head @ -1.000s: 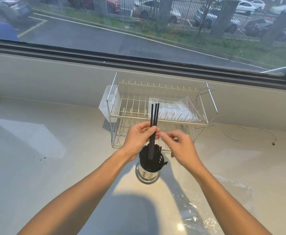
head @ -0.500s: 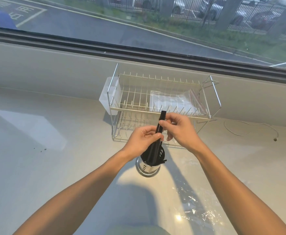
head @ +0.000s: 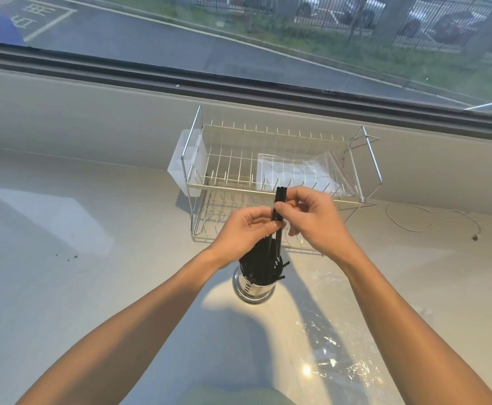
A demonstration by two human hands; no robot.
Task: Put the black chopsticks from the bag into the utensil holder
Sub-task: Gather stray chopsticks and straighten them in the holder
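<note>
While both hands pinch thin black chopsticks (head: 278,211) above round shiny metal utensil holder (head: 253,289) at counter middle – left hand (head: 246,230) low on sticks, right hand (head: 311,217) near tops – holder looks full. Push hard: sticks jam, or holder tips. Crinkly clear plastic bag (head: 338,366) lies at near edge.

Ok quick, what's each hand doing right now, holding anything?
Left hand: closed on the black chopsticks, over the utensil holder.
Right hand: fingertips pinching the same chopsticks near their top.
</note>
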